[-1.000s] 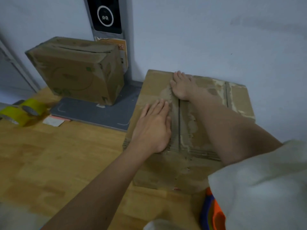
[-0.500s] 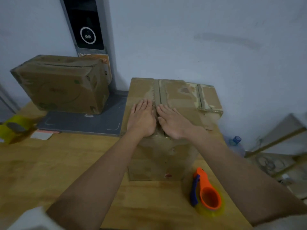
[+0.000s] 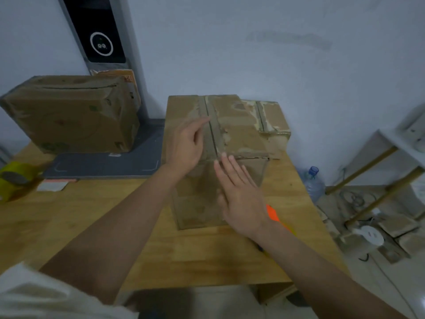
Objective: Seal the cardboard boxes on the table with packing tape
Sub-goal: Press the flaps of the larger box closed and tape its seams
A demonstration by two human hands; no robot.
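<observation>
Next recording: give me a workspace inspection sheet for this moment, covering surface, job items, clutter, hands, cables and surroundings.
Surface: wooden table, with a grey mat at the back.
Job's things: front box, flaps closed, tape strip along its top seam; second box on the mat by the wall; yellow tape rolls at the table's left edge; orange tape dispenser mostly hidden behind the right wrist.
Clutter: small paper scrap near the rolls.
Hands: left hand flat on the front box's top; right hand flat against its near face.
Cables: loose wires on the floor, right.
Surroundings: grey wall, wall panel, water bottle, white shelf.
</observation>
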